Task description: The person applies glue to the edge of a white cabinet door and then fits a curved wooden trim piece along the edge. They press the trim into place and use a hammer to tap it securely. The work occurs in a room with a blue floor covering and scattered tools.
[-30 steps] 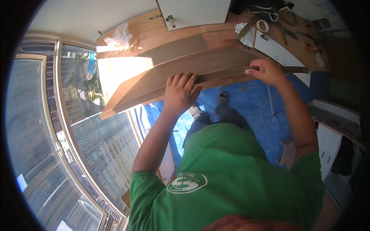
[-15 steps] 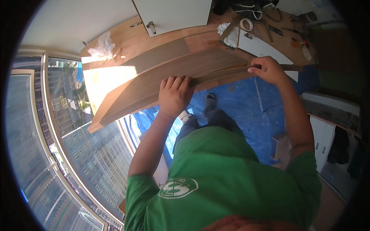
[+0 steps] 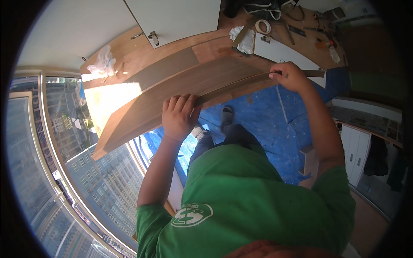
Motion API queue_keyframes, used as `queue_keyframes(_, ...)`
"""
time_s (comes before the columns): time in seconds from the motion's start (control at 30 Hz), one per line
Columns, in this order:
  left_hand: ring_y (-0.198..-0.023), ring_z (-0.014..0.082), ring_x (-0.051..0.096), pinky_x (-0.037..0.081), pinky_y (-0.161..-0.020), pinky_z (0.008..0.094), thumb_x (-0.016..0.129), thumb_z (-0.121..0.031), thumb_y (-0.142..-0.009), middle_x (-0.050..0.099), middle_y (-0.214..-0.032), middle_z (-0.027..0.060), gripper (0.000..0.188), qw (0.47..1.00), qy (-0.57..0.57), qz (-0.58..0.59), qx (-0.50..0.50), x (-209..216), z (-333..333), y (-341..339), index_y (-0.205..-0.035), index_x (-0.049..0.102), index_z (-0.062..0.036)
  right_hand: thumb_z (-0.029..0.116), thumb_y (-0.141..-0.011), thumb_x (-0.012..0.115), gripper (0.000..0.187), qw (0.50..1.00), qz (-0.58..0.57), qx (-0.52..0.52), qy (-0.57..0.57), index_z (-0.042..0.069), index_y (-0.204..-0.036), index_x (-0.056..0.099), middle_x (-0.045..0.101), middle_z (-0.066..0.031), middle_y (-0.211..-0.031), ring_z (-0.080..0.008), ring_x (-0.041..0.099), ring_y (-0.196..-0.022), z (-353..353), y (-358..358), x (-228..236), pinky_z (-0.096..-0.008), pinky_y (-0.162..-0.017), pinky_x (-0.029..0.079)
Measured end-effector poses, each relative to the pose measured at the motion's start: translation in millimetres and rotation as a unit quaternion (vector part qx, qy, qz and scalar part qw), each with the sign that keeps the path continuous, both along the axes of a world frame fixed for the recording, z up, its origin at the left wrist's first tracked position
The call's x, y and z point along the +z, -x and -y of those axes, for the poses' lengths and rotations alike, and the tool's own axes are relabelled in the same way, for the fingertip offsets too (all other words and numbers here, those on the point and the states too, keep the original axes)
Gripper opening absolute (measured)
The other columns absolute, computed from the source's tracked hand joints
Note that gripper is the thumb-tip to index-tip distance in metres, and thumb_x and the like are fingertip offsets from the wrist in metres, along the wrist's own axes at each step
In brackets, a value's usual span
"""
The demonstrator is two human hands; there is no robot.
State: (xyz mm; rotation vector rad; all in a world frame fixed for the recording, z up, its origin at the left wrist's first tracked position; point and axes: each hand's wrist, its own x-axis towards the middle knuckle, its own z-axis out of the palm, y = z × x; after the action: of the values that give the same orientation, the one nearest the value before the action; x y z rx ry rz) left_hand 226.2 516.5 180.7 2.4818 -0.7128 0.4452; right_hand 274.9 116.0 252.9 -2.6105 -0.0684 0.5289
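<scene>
A long wood-grain board point(image 3: 150, 99) lies slanting before me, its left end pointing toward the window. Along its near edge runs a thin brown strip point(image 3: 234, 88), which looks like edge banding. My left hand point(image 3: 177, 117) is closed over that near edge, fingers bent on top of the board; its thumb is mostly hidden. Farther right, my right hand point(image 3: 289, 76) pinches the strip between thumb and fingers. The strip's tail point(image 3: 316, 73) sticks out to the right past this hand.
Behind the board a wooden worktop holds a plastic bag point(image 3: 103, 62), a white panel with a hinge point(image 3: 185, 21), a tape roll point(image 3: 263, 26), crumpled white paper point(image 3: 245, 41) and several tools. Blue sheeting point(image 3: 258, 112) covers the floor. Tall windows point(image 3: 38, 163) stand at left.
The whole view has shifted a little. My left hand has slid slightly left along the board's edge. My right hand keeps its pinch on the strip, almost in the same place.
</scene>
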Motion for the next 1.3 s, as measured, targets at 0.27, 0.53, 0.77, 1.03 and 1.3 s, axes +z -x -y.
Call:
queue_keyframes(0.27, -0.094, 0.0229, 0.065, 0.047, -0.083, 0.0380, 0.085, -0.021, -0.080, 0.071, -0.102, 0.0019, 0.032, 1.000, 0.001, 0.008, 0.000, 0.5, 0.0, -1.5, -0.108, 0.070, -0.0130, 0.019, -0.092, 0.074, 0.020, 1.000, -0.023, 0.002, -0.001, 0.000, -0.094, 0.071, 0.070, -0.0133, -0.079, -0.0222, 0.062, -0.072, 1.2, -6.9, -4.4, -0.0370, -0.071, 0.049)
queue_keyframes(0.53, -0.093, 0.0221, 0.066, 0.046, -0.082, 0.0377, 0.086, -0.022, -0.080, 0.071, -0.102, 0.0010, 0.033, 1.000, -0.006, 0.013, -0.002, 0.2, -0.5, -2.4, -0.108, 0.070, -0.0136, 0.020, -0.092, 0.073, 0.020, 1.000, -0.024, 0.007, 0.008, 0.000, -0.094, 0.071, 0.069, -0.0146, -0.079, -0.0241, 0.063, -0.074, -1.5, -7.8, -2.0, -0.0379, -0.072, 0.049)
queue_keyframes(0.77, -0.092, 0.0220, 0.066, 0.046, -0.082, 0.0374, 0.086, -0.022, -0.080, 0.071, -0.101, 0.0007, 0.033, 1.000, -0.006, 0.009, -0.005, 0.7, -0.5, -3.3, -0.109, 0.070, -0.0140, 0.022, -0.091, 0.074, 0.019, 1.000, -0.009, 0.010, 0.005, 0.004, -0.094, 0.073, 0.070, -0.0160, -0.079, -0.0307, 0.066, -0.073, 2.0, -8.2, -7.9, -0.0421, -0.071, 0.051)
queue_keyframes(1.03, -0.092, 0.0216, 0.066, 0.046, -0.081, 0.0375, 0.086, -0.021, -0.080, 0.071, -0.101, 0.0006, 0.034, 1.000, -0.007, 0.014, -0.006, 0.2, -1.1, -3.5, -0.109, 0.070, -0.0142, 0.019, -0.092, 0.073, 0.019, 1.000, -0.012, 0.014, 0.007, 0.000, -0.093, 0.072, 0.068, -0.0146, -0.077, -0.0236, 0.062, -0.071, 1.8, -12.1, -7.6, -0.0380, -0.071, 0.049)
queue_keyframes(1.3, -0.092, 0.0221, 0.065, 0.046, -0.082, 0.0380, 0.086, -0.022, -0.080, 0.071, -0.101, 0.0009, 0.034, 1.000, -0.008, 0.011, -0.005, 0.2, -0.9, -3.5, -0.109, 0.070, -0.0142, 0.020, -0.092, 0.074, 0.019, 1.000, -0.004, 0.009, 0.011, 0.000, -0.093, 0.072, 0.068, -0.0140, -0.076, -0.0237, 0.062, -0.071, 0.4, -12.9, -9.3, -0.0380, -0.070, 0.049)
